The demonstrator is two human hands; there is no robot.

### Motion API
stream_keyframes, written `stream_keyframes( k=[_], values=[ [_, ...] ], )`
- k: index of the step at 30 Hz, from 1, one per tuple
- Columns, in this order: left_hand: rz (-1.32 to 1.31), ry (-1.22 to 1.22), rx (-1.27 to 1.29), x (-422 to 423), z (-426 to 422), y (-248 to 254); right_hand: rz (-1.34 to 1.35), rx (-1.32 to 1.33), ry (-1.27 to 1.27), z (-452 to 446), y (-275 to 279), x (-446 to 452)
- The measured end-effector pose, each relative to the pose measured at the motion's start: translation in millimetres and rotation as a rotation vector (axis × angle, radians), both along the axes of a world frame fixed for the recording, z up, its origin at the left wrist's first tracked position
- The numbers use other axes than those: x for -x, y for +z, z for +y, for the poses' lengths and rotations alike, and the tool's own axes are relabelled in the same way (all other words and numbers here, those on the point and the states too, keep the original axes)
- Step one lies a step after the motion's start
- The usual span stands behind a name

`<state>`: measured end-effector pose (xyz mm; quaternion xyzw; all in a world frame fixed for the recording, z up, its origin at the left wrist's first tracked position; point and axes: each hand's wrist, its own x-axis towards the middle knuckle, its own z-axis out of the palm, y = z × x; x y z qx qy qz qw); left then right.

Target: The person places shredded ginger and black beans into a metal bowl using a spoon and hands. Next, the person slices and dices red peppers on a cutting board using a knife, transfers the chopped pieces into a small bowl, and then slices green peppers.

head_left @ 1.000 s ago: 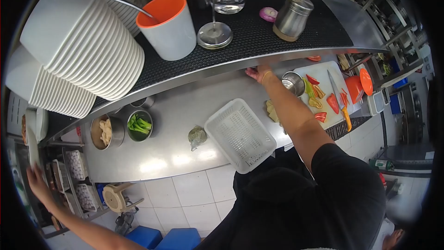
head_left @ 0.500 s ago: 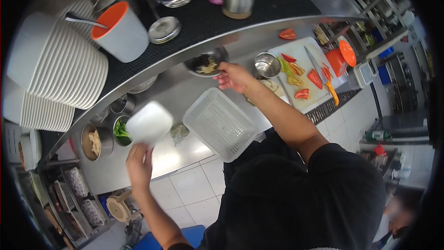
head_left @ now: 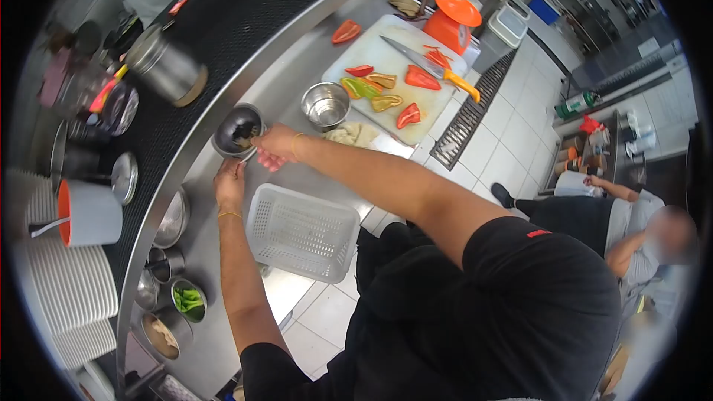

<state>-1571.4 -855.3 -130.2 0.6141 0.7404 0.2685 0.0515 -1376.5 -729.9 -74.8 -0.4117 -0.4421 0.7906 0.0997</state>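
"How far along is it?"
"Bell pepper pieces (head_left: 422, 78) lie cut on the cutting board (head_left: 355, 56). The dark-lined metal bowl (head_left: 235, 120) sits beyond the perforated basket (head_left: 303, 226); what's left inside, I can't make out."
"And the hands?"
"Right hand (head_left: 275, 147) reaches across, fingers curled at the bowl; left hand (head_left: 229, 180) bends close beside. Whether either grips anything, I can't tell."

A round, deep metal bowl (head_left: 229, 132), dark grey inside with a shiny rim, sits open side up at the far side of the bench (head_left: 208, 245). Pale food (head_left: 248, 142), indistinct, shows at its near right edge.
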Motion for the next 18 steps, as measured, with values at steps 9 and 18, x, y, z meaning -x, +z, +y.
stream_keyframes(
  k=[9, 18],
  values=[
    [-0.026, 0.001, 0.112, 9.6, 38.1, -8.4, -0.838, -1.12, -0.266, 84.6, -8.7, -367.9],
    [0.136, 0.445, -0.063, -40.4, 27.2, 35.3, -1.281, -1.287, 0.286, 172.8, -2.4, -504.3]
  ],
)
